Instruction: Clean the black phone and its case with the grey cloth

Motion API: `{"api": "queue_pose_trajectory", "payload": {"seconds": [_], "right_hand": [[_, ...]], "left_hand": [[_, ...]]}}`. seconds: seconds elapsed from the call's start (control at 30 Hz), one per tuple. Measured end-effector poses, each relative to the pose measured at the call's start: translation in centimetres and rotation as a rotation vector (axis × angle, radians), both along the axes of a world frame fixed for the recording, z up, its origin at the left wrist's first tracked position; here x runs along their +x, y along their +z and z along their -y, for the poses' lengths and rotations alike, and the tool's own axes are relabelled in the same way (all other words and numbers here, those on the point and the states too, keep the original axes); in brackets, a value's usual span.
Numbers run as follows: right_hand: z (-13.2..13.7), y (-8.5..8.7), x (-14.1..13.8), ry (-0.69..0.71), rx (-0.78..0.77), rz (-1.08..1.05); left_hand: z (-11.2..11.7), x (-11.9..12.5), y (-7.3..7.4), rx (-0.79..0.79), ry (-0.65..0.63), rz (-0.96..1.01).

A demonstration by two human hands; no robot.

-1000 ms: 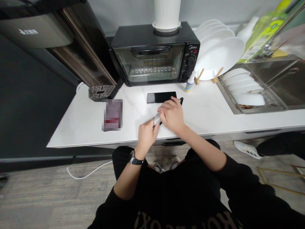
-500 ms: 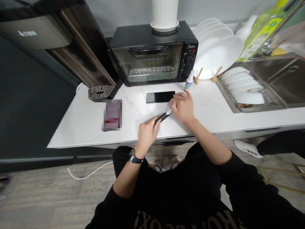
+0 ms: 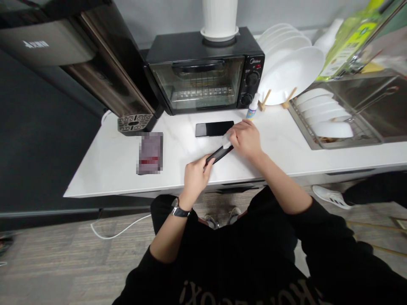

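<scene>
Over the front of the counter, my left hand (image 3: 197,174) has its fingers closed round the near end of a slim black phone-like slab (image 3: 219,155), tilted and seen nearly edge-on. My right hand (image 3: 246,137) is closed at the slab's far end, pressing a crumpled white wipe (image 3: 227,140) against it. Those fingers hide part of both things. Just behind my right hand, a black smartphone (image 3: 212,129) lies flat, screen up. A small white spray bottle (image 3: 252,108) with a coloured label stands beyond my right fingertips, its base partly covered.
A toaster oven (image 3: 203,80) stands at the back, a white pot (image 3: 220,19) on top. A drinks dispenser (image 3: 117,72) and a blurred-out purple packet (image 3: 150,152) are on the left. White plates (image 3: 292,72) and a sink rack (image 3: 375,137) are on the right. Another person's shoe (image 3: 330,197) shows below.
The black slab has turned so more of its flat side shows. My right hand has shifted slightly right with the wipe. My left hand keeps its hold.
</scene>
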State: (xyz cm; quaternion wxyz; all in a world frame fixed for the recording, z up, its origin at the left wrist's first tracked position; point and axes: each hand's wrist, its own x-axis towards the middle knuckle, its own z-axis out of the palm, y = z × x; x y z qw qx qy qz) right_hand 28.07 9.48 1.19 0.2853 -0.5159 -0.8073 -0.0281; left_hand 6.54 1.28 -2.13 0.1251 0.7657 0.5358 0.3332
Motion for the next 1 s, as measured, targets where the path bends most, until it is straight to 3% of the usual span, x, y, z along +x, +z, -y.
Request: {"api": "queue_pose_trajectory", "payload": {"seconds": [0.1,0.23,0.3,0.4,0.57,0.67,0.83,0.9,1.0], "right_hand": [[0.7,-0.2,-1.0,-0.043,0.035,-0.063],[4.3,-0.3,-5.5,0.127,0.062,-0.014],[5.2,-0.1,-6.4,0.209,0.055,0.058],[4.0,0.3,-4.3,0.204,0.016,0.101],[0.4,0.3,0.5,-0.001,-0.026,-0.012],[1.3,0.0,-1.2,0.008,0.021,-0.080],[4.9,0.2,-6.7,0.283,0.033,0.016],[4.7,0.3,-6.4,0.317,0.025,0.064],[2.2,0.2,-3.2,0.227,0.006,0.045]], "left_hand": [[0.1,0.0,0.0,0.000,0.001,0.007],[0.0,-0.7,-0.6,0.034,-0.017,-0.033],[0.0,-1.0,-0.8,0.043,-0.020,-0.055],[0.1,-0.9,-0.5,0.011,-0.027,-0.029],[0.3,-0.1,0.3,-0.019,-0.016,0.020],[0.2,-0.1,0.1,-0.005,0.006,-0.001],[-0.1,-1.0,-0.6,0.020,-0.006,-0.054],[-0.1,-1.1,-0.6,0.012,-0.007,-0.063],[0.0,-0.8,-0.3,-0.016,0.007,-0.024]]}}
